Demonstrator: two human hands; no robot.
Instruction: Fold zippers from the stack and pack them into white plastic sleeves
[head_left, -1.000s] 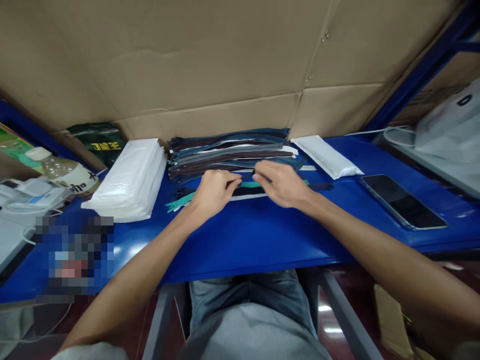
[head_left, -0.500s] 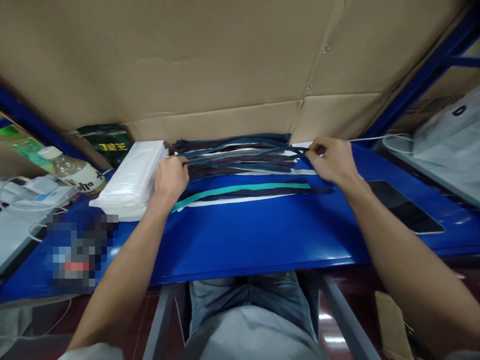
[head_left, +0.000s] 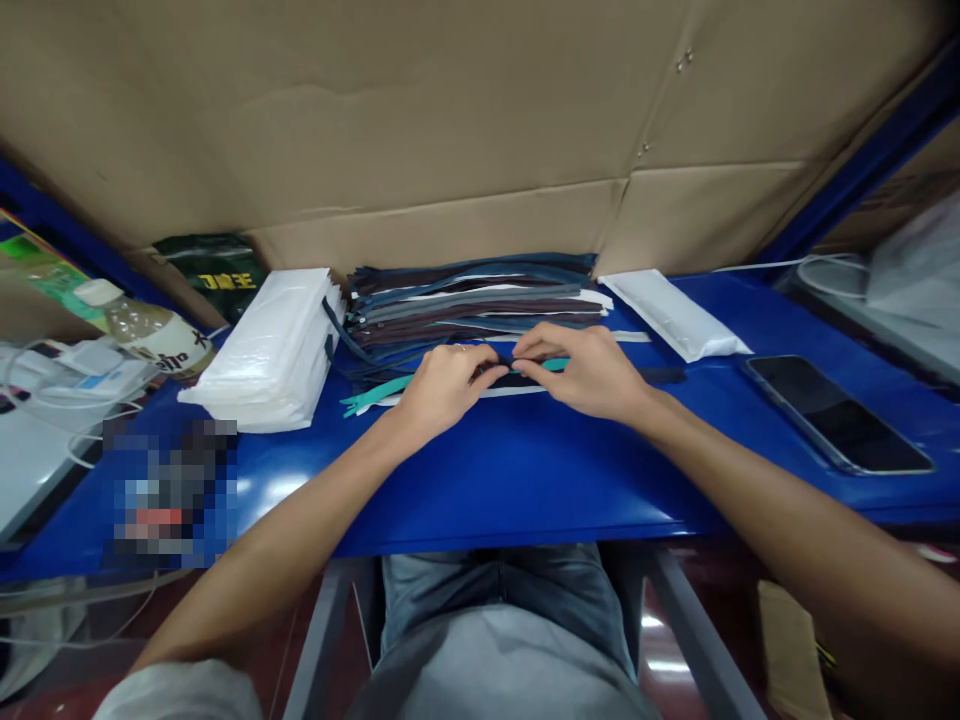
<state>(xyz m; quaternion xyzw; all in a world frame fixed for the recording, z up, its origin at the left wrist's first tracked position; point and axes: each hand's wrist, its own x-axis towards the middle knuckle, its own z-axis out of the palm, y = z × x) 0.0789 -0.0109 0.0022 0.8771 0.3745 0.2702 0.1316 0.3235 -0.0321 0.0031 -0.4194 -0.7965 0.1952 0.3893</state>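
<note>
Near the middle of the table, my left hand [head_left: 454, 385] and my right hand [head_left: 581, 370] meet with fingertips almost touching. Each pinches a dark navy zipper [head_left: 505, 363], of which only a short piece shows between them. A dark length [head_left: 349, 338] loops out on the left beside the white packets and seems to belong to it. Under my hands lie a teal zipper [head_left: 375, 394], a black one and a white one, partly covered. Just behind, a row of zippers [head_left: 465, 300] in navy, brown, grey and white is laid side by side.
A stack of white plastic packets [head_left: 262, 340] stands at left, with a drink bottle [head_left: 154, 330] and dark green bag [head_left: 214, 275] beyond it. On the right are a single white packet [head_left: 675, 315] and a phone [head_left: 840, 412]. Cardboard [head_left: 450, 130] walls the back.
Both hands have come inward from the two ends of the zipper row to its front middle, bringing the navy zipper along. The white packet at right is now uncovered.
</note>
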